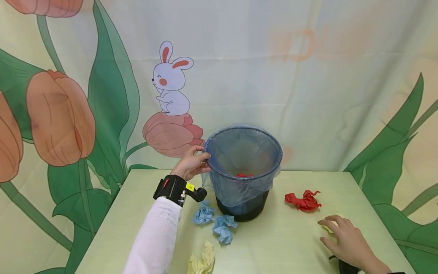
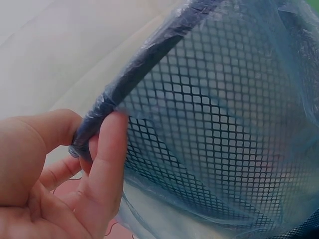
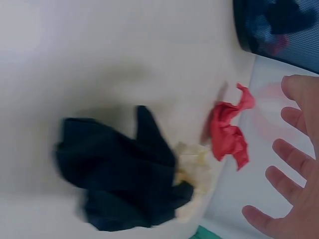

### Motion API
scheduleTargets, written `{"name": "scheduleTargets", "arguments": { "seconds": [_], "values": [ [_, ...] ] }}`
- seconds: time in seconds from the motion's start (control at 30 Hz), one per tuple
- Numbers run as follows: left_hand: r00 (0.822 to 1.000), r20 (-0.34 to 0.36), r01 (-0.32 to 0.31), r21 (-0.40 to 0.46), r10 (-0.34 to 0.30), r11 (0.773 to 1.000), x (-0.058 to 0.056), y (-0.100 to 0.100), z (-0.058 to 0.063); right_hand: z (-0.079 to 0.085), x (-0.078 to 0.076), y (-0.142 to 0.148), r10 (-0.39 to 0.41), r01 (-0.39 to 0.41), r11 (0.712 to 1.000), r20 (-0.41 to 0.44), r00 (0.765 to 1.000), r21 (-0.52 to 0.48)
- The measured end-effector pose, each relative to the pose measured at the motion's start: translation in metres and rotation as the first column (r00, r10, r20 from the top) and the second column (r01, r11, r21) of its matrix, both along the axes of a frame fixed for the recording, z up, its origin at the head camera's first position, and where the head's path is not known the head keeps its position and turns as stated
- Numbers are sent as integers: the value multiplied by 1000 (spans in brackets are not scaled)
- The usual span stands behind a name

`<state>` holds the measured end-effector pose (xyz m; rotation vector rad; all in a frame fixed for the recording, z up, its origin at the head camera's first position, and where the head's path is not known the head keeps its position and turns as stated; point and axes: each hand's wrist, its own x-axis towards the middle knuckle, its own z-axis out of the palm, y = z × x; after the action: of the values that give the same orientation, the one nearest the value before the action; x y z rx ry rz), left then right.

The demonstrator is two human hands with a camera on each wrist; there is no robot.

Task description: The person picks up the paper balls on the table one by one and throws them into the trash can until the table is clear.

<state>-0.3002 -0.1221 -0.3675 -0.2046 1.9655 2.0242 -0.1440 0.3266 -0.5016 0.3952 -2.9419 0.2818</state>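
A black mesh wastebasket (image 1: 242,216) with a translucent blue plastic liner (image 1: 236,192) stands upright on the table. My left hand (image 1: 192,163) pinches its rim at the left side, thumb and fingers on either side of the edge in the left wrist view. Red crumpled paper (image 1: 244,175) shows inside. My right hand (image 1: 352,243) hovers at the table's right with fingers spread and nothing in them. Near it lie a crumpled black piece (image 3: 119,174), blurred in the right wrist view, and a pale yellow crumpled paper (image 3: 195,162), mostly hidden by the hand from the head camera.
Red crumpled paper (image 1: 304,201) lies right of the wastebasket. Two blue crumpled papers (image 1: 224,229) sit at its front left, and a yellow one (image 1: 202,260) is by the near edge. A printed curtain (image 1: 232,76) hangs behind the pale table (image 1: 273,243).
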Motion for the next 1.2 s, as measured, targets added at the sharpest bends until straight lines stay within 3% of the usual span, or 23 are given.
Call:
{"name": "scheduleTargets", "arguments": {
  "seconds": [0.2,0.37,0.67,0.93,1.2],
  "values": [
    [1000,-1,7,-8,-7,1000,-1,0,-1,-17,16,6,-62,60,998,79,995,29],
    [1000,2,3,-5,-3,1000,-3,2,1,-32,18,18,-96,89,994,126,987,56],
    [1000,5,-10,-3,10,1000,-8,5,1,-53,8,38,-147,130,988,269,952,79],
    [1000,0,-18,9,18,1000,-8,5,-2,-70,2,43,-150,138,989,323,934,60],
    [999,-4,-31,-3,31,999,-6,4,-2,-75,-4,40,-173,158,985,359,917,73]
  ]
}}
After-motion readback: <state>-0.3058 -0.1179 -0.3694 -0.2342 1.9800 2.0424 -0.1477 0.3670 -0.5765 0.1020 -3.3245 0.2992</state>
